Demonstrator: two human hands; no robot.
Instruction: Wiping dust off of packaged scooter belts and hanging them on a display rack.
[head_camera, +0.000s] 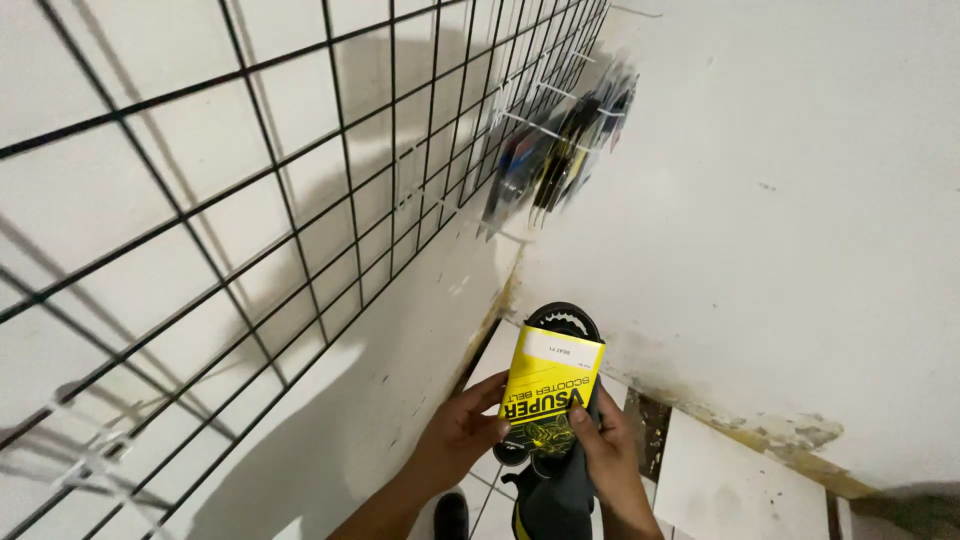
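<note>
Low centre of the frame: your left hand (462, 432) and right hand (607, 452) pinch the black toothed rubber belt in its yellow card sleeve (548, 385), not yet hung on the black wire grid (300, 190) at upper left.

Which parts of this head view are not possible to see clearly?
- Black toothed belt: mostly hidden by its yellow card sleeve.
- Hanging packages on the wire grid: blurred, too small.
- Left hand and right hand: forearms cut off by bottom edge.
</note>
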